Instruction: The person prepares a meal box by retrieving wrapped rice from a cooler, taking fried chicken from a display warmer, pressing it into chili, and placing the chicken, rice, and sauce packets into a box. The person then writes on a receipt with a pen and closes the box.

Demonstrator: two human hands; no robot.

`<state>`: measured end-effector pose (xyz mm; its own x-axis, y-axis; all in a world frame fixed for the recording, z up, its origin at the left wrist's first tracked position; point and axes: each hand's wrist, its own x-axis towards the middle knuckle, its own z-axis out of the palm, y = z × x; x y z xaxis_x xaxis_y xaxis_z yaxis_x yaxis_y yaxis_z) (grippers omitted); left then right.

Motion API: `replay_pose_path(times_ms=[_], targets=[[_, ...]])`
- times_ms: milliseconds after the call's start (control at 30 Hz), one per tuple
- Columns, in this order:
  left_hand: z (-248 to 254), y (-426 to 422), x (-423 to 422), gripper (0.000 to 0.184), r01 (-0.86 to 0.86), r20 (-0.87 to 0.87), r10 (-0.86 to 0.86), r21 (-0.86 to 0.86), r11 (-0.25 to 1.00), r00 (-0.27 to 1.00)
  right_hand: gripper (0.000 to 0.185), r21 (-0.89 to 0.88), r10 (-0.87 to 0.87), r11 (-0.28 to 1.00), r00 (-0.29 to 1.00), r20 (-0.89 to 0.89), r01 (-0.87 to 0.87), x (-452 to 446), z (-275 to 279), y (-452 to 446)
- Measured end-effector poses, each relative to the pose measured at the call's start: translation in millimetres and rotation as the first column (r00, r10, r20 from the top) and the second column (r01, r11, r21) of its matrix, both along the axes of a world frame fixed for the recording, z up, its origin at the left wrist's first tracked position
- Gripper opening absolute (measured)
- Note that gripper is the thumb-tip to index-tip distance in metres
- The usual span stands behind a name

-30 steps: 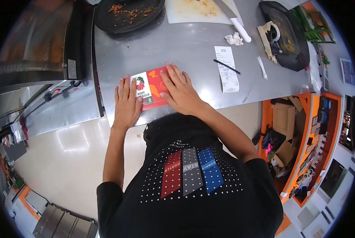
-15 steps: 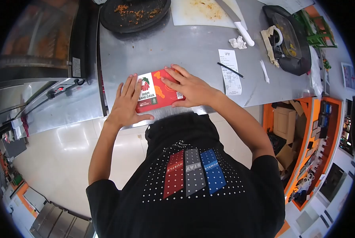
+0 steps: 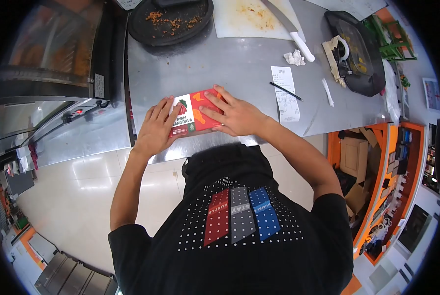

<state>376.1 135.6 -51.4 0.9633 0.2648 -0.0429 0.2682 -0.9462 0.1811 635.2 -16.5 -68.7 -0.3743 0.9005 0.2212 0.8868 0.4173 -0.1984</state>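
Observation:
A red and white cardboard food box [image 3: 194,114], printed "AYAM BANG DAVA", rests on the steel counter close to its front edge. My left hand [image 3: 156,125] grips the box's left end, fingers over the top edge and thumb low at the near side. Over the right end lies my right hand [image 3: 238,114], its fingers reaching across the printed lid and its thumb hidden from sight. The lid looks closed. Right of the box, a receipt [image 3: 285,103] lies flat with a black pen [image 3: 286,91] across it.
At the back of the steel counter [image 3: 244,59] are a dark stone mortar [image 3: 170,22] with food scraps and a white cutting board [image 3: 244,29]. A white-handled knife [image 3: 302,46] overlaps the board. Crumpled tissue [image 3: 294,57] and a black tray [image 3: 362,54] are further right.
Both hands have closed in on the box's ends. My left thumb, stuck out before, is now tucked against the box. The view has shifted slightly.

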Motion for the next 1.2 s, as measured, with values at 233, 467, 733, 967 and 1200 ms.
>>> replay_pose_path(times_ms=[233, 467, 733, 967, 1200], targets=[[1, -6, 2, 0.077, -0.005, -0.004, 0.004, -0.037, 0.999, 1.000, 0.051, -0.008, -0.050, 0.999, 0.998, -0.029, 0.049, -7, -5, -3], [1, -13, 5, 0.077, 0.049, -0.018, -0.051, -0.108, 0.993, 0.999, 0.051, -0.116, -0.018, 0.993, 0.970, -0.244, -0.011, -1, -1, -6], [-20, -30, 9, 0.063, 0.051, 0.066, -0.047, -0.076, 0.996, 0.997, 0.072, -0.134, -0.241, 0.970, 0.841, -0.484, 0.201, -21, -36, -22], [-16, -34, 12, 0.047, 0.036, 0.116, -0.019, -0.150, 0.988, 0.993, 0.076, -0.263, -0.420, 0.907, 0.733, -0.535, 0.328, -38, -42, -40], [-22, -40, 22, 0.051, 0.013, 0.164, -0.003, -0.059, 0.998, 0.986, 0.078, -0.142, -0.478, 0.874, 0.771, -0.422, 0.464, -33, -60, -42]])
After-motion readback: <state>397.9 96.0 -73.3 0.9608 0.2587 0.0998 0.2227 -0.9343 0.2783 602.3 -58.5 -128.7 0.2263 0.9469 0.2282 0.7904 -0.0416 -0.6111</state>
